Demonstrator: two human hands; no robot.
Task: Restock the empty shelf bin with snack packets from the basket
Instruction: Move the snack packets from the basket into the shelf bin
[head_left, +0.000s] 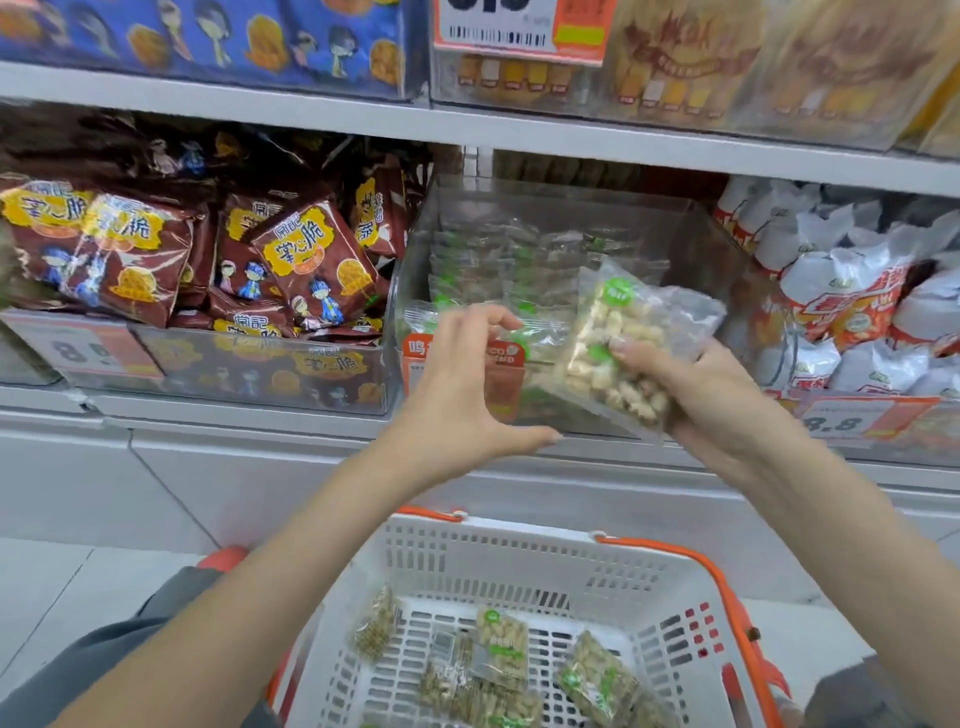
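Right hand (696, 395) gripping a clear nut packet (618, 343) tilted at the clear shelf bin's (727, 249) front, presumably to drop in flat on those already stacked; left hand (467, 395) open alongside, perhaps to guide (more packets waiting below in the white basket (519, 566)).

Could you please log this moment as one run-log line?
right hand: grips snack packet | left hand: open, holds nothing | clear bin: partly stocked | basket: packets remain
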